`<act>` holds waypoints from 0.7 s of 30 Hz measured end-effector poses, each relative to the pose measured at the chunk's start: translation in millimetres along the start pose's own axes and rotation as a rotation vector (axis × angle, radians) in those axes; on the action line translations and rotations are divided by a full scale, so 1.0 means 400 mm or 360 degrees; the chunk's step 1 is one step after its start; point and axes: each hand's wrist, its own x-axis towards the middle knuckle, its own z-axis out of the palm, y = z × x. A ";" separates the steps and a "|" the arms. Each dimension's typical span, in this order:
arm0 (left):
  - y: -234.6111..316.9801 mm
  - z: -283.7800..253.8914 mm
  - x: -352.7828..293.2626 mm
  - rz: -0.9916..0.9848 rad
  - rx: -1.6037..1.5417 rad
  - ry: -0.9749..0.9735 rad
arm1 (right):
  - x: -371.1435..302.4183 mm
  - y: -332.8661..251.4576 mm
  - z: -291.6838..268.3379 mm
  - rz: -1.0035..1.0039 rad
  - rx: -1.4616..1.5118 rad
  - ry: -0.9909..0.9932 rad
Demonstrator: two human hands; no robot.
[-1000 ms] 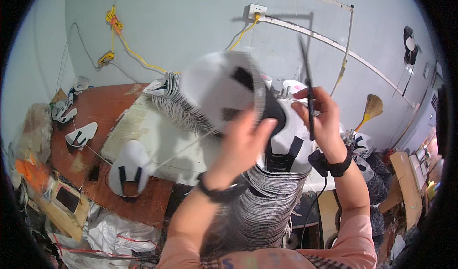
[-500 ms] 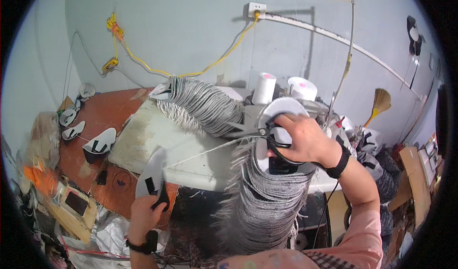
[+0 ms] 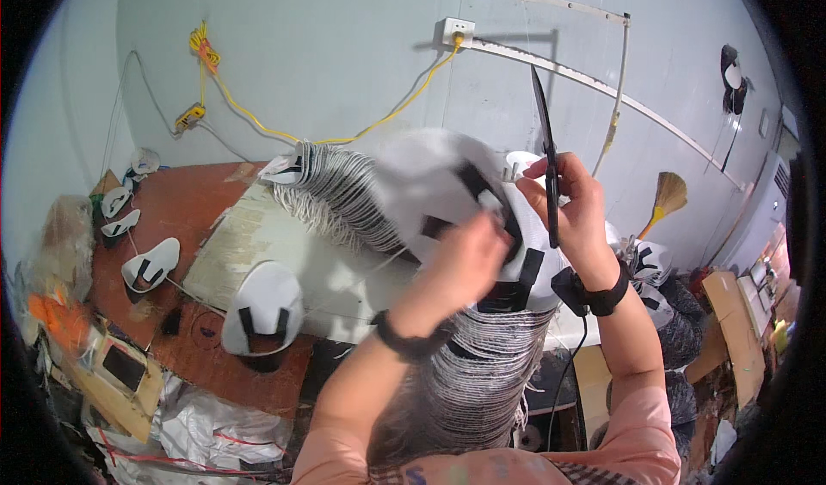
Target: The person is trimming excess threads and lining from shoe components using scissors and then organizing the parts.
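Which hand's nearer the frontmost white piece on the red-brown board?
Left. The left hand is right of that white piece and slightly higher in the picture; the right hand, holding black scissors, is farther right and higher still.

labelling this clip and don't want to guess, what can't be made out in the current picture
Head view: left hand and white piece, blurred by motion; exact grip unclear.
Head view: scissors in the right hand, seen edge-on; blade opening unclear.
Head view: rear stack, right end hidden behind the white piece.
Head view: near stack, lower end hidden by the pink shirt.
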 end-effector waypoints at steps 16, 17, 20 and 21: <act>-0.040 -0.401 -0.458 -0.0648 0.0951 0.0029 | -0.044 0.039 0.117 -0.0736 -0.0581 -0.0893; 0.010 -0.392 -0.420 -0.0708 0.0732 -0.0007 | -0.048 0.034 0.128 -0.0771 -0.0708 -0.0882; 0.085 -0.352 -0.320 -0.0341 0.0280 0.0080 | -0.046 0.040 0.146 -0.0760 -0.0876 -0.0917; 0.081 -0.338 -0.283 -0.0257 0.0176 0.0078 | -0.049 0.049 0.143 -0.0579 -0.0837 -0.0860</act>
